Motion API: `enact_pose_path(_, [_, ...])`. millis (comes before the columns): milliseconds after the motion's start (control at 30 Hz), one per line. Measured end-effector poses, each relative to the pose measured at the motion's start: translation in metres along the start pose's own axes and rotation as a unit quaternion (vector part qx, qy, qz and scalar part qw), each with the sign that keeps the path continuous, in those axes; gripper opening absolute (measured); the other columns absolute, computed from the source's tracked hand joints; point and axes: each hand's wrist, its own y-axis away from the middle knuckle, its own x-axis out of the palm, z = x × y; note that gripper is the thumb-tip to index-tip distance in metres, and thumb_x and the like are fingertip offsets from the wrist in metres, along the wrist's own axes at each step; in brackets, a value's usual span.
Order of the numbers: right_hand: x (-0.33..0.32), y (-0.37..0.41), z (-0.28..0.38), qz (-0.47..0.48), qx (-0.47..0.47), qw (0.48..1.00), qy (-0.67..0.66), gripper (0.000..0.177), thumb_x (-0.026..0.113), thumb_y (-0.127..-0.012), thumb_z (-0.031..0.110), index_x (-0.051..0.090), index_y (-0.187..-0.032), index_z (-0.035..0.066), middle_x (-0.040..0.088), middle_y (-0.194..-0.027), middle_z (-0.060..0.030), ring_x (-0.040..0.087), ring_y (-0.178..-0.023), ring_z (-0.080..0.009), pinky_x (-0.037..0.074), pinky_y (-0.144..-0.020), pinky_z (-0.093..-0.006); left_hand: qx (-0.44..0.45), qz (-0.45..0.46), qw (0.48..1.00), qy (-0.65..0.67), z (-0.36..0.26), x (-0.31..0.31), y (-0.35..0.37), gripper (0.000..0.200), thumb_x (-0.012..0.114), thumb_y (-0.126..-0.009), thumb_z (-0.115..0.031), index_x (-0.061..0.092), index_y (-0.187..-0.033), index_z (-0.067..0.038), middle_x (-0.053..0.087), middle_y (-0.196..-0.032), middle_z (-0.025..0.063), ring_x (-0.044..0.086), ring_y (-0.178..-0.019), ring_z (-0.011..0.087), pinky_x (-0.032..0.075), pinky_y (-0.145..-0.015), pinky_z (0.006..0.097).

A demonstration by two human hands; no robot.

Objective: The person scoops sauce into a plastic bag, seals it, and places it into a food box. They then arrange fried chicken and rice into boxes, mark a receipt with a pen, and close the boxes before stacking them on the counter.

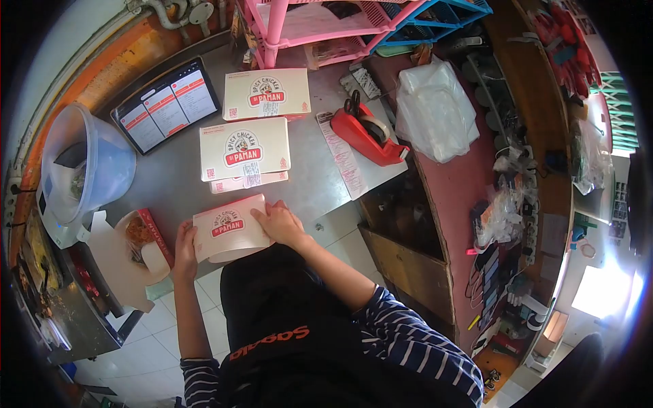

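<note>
A white and red printed takeaway box (229,230) is between my hands at the near edge of the metal counter. My left hand (185,246) grips its left side, and my right hand (279,222) is closed over its right end. The lid lies over the top, while a curved flap shows at the side nearest me. To the left stands an open takeaway box (117,253) with fried food (140,233) inside. Beyond my hands are more closed boxes, one (245,151) resting on another, and a further one (266,93) behind them.
A tablet (165,107) leans at the back left beside a clear plastic bucket (112,163). On the right are a red tape dispenser (367,136), a paper receipt (342,155) and a stack of plastic bags (435,111). Pink shelving (274,34) rises at the back.
</note>
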Motion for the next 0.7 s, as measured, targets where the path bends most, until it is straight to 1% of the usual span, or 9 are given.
enact_pose_path(67, [0.007,-0.004,-0.006,0.001,0.004,1.0,-0.027,0.062,0.04,-0.086,0.054,0.056,-0.11,-0.001,0.048,-0.111,-0.0255,0.049,-0.103,-0.0391,0.04,-0.09,-0.0452,-0.018,0.032,0.993,0.108,-0.009,0.011,0.003,0.039,0.043,-0.088,-0.013,0.038,-0.125,-0.001,0.052,-0.106,0.01,0.051,-0.1,0.0185,0.041,-0.087,0.0296])
enact_pose_path(167, [0.019,-0.008,-0.012,-0.015,0.013,0.998,-0.057,0.061,0.041,-0.087,0.051,0.051,-0.117,-0.001,0.045,-0.115,-0.0232,0.045,-0.11,-0.0374,0.039,-0.092,-0.046,-0.002,0.013,0.994,0.11,-0.002,0.011,-0.009,0.043,0.041,-0.084,-0.006,0.035,-0.126,-0.002,0.047,-0.113,0.0113,0.049,-0.103,0.0187,0.04,-0.089,0.0306])
enact_pose_path(267, [0.028,-0.001,-0.01,-0.07,0.025,0.996,-0.051,0.061,0.04,-0.089,0.047,0.042,-0.125,-0.002,0.043,-0.116,-0.0208,0.042,-0.112,-0.0354,0.037,-0.093,-0.0444,0.141,-0.046,0.989,0.021,0.019,0.019,-0.014,0.046,0.041,-0.082,-0.003,0.032,-0.128,-0.003,0.044,-0.117,0.0112,0.047,-0.106,0.0194,0.039,-0.091,0.032])
enact_pose_path(333, [0.025,0.006,-0.003,-0.074,0.038,0.995,-0.05,0.062,0.04,-0.09,0.043,0.037,-0.13,-0.005,0.043,-0.115,-0.0209,0.041,-0.112,-0.0349,0.035,-0.095,-0.0413,0.125,-0.041,0.991,0.032,0.023,0.017,-0.013,0.047,0.041,-0.082,-0.002,0.031,-0.128,-0.004,0.045,-0.114,0.0103,0.047,-0.104,0.019,0.039,-0.09,0.0321])
enact_pose_path(467, [0.037,0.006,-0.005,-0.127,0.009,0.991,-0.032,0.059,0.043,-0.09,0.039,0.037,-0.13,-0.004,0.044,-0.111,-0.0192,0.042,-0.107,-0.0338,0.037,-0.092,-0.0411,0.075,-0.021,0.99,0.122,0.035,-0.001,-0.028,0.041,0.044,-0.085,-0.005,0.036,-0.124,-0.003,0.049,-0.104,0.0084,0.05,-0.097,0.0173,0.04,-0.087,0.0305])
enact_pose_path(500, [0.037,0.005,-0.005,-0.133,0.003,0.991,-0.028,0.058,0.044,-0.09,0.037,0.036,-0.13,-0.004,0.044,-0.111,-0.0192,0.042,-0.107,-0.034,0.037,-0.092,-0.0413,0.119,-0.069,0.99,0.019,0.034,0.003,-0.03,0.037,0.045,-0.086,-0.007,0.039,-0.122,-0.003,0.049,-0.101,0.0079,0.05,-0.095,0.0167,0.04,-0.085,0.03])
enact_pose_path(567, [0.037,0.005,-0.007,-0.152,-0.026,0.988,-0.012,0.057,0.045,-0.09,0.034,0.034,-0.131,-0.004,0.044,-0.111,-0.0197,0.042,-0.106,-0.0348,0.037,-0.091,-0.042,0.199,-0.161,0.949,-0.186,0.036,0.016,-0.03,0.032,0.048,-0.088,-0.011,0.043,-0.118,-0.003,0.05,-0.094,0.0069,0.051,-0.091,0.0156,0.04,-0.083,0.029])
enact_pose_path(633, [0.035,0.005,-0.011,-0.179,-0.077,0.981,0.012,0.057,0.046,-0.09,0.031,0.032,-0.132,-0.005,0.043,-0.112,-0.0206,0.042,-0.106,-0.036,0.037,-0.091,-0.0432,0.227,-0.16,0.941,-0.193,0.031,0.024,-0.026,0.03,0.048,-0.089,-0.013,0.046,-0.117,-0.003,0.053,-0.095,0.0079,0.052,-0.093,0.0172,0.04,-0.085,0.0295])
enact_pose_path(700, [0.04,-0.001,-0.019,-0.193,-0.121,0.973,-0.029,0.059,0.047,-0.09,0.029,0.028,-0.133,-0.006,0.041,-0.117,-0.0228,0.039,-0.11,-0.0378,0.035,-0.094,-0.0442,0.251,-0.155,0.934,-0.201,0.025,0.03,-0.023,0.031,0.047,-0.091,-0.014,0.045,-0.119,-0.002,0.053,-0.102,0.0096,0.051,-0.098,0.0191,0.04,-0.087,0.0305])
